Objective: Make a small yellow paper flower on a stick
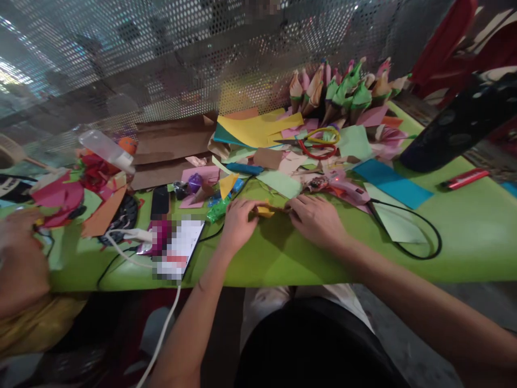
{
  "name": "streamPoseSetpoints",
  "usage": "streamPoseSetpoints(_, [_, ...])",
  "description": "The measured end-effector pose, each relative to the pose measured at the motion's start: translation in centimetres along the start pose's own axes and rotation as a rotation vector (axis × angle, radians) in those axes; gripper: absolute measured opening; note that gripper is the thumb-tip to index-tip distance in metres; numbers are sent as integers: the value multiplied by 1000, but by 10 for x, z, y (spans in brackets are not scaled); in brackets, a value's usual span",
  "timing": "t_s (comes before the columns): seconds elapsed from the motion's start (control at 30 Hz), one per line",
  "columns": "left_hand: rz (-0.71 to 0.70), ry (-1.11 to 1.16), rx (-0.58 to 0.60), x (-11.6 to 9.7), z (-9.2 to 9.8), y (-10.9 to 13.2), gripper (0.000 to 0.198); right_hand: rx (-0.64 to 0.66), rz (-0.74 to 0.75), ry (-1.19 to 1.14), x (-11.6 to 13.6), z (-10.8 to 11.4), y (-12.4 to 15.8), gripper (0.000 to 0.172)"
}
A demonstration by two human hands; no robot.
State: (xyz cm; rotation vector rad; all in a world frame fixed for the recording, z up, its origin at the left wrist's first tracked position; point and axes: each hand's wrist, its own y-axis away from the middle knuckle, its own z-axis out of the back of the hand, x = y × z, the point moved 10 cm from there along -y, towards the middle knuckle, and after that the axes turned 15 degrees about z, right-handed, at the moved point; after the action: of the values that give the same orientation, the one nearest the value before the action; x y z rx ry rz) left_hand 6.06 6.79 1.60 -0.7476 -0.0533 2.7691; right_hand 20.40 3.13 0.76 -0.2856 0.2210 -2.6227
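My left hand is closed, with its fingertips pinching one end of a small yellow paper piece. A dark edge of the piece runs across to my right hand, whose fingers are pinched on the other end. Both hands rest close to the green tabletop. Just beyond my right hand lies a pink glue gun with a black cord. Next to my left hand is a shiny green wrapper, and a blue marker-like item lies farther back.
Scissors and coloured paper sheets fill the back. Paper cones stand behind them. A dark bottle, blue paper and red marker are right. A phone with cable lies left, near another person's hand.
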Motion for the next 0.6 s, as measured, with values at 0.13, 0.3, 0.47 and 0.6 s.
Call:
streamPoseSetpoints(0.13, [4,26,3,7,7,11,35,-62,5,10,-1,5,2,20])
streamPoseSetpoints(0.3, [32,67,-19,17,19,16,36,-165,31,5,0,14,4,21])
streamPoseSetpoints(0.47, [105,113,-74,30,38,9,33,-180,19,20,0,16,5,24])
streamPoseSetpoints(0.6, [238,42,-253,50,64,-5,22,-107,-14,23,-2,11,5,25])
